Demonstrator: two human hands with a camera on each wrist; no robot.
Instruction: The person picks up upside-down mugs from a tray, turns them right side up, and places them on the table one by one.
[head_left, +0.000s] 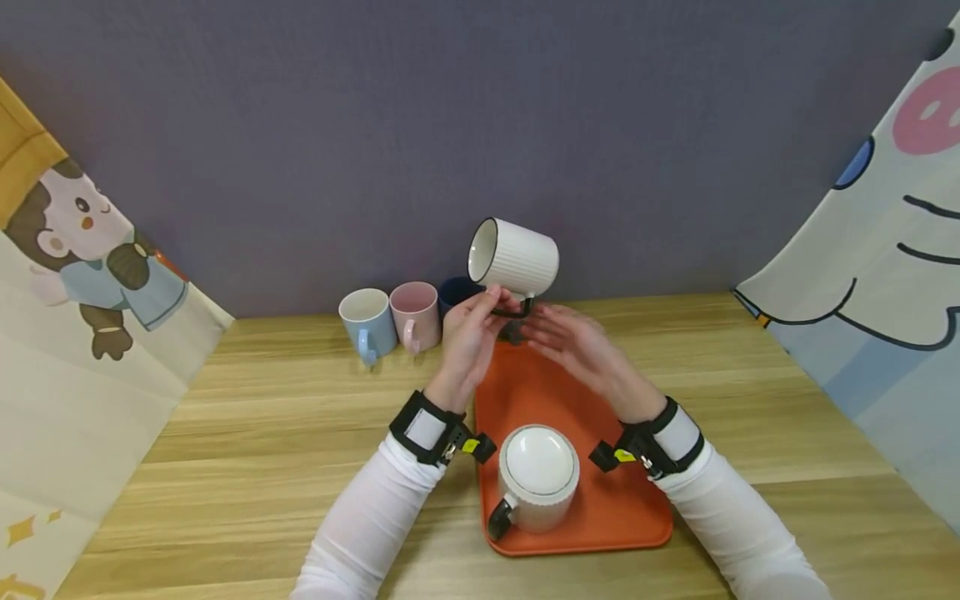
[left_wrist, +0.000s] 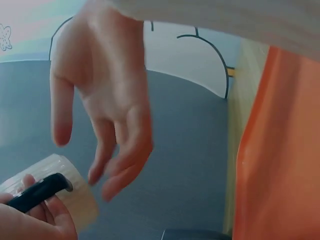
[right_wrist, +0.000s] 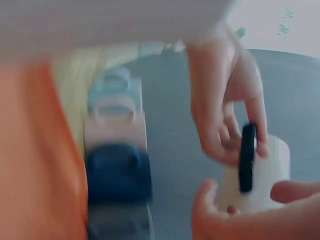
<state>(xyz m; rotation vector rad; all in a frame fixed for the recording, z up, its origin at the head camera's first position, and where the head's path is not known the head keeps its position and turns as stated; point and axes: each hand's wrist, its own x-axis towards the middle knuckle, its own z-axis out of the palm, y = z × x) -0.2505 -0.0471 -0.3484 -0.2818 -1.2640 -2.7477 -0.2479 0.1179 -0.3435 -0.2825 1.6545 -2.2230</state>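
Observation:
My left hand [head_left: 468, 333] grips a white ribbed mug [head_left: 521, 257] by its black handle. The mug is lifted above the tray's far end, tilted on its side with its black-rimmed mouth to the left. Close to the handle, on the right, my right hand [head_left: 581, 350] has its fingers extended and holds nothing. In the left wrist view the same mug [left_wrist: 82, 200] shows at lower left, with the right hand [left_wrist: 115, 100] hanging open above it. The right wrist view shows the left hand's fingers at the black handle [right_wrist: 247, 160].
A second ribbed mug [head_left: 538, 479] stands upside down on the orange tray [head_left: 615, 533]. Left of the tray's far end, light blue [head_left: 367, 321], pink [head_left: 415, 315] and navy [head_left: 456, 292] mugs line the grey wall [head_left: 375, 150]. A grey mug [right_wrist: 120, 220] follows them.

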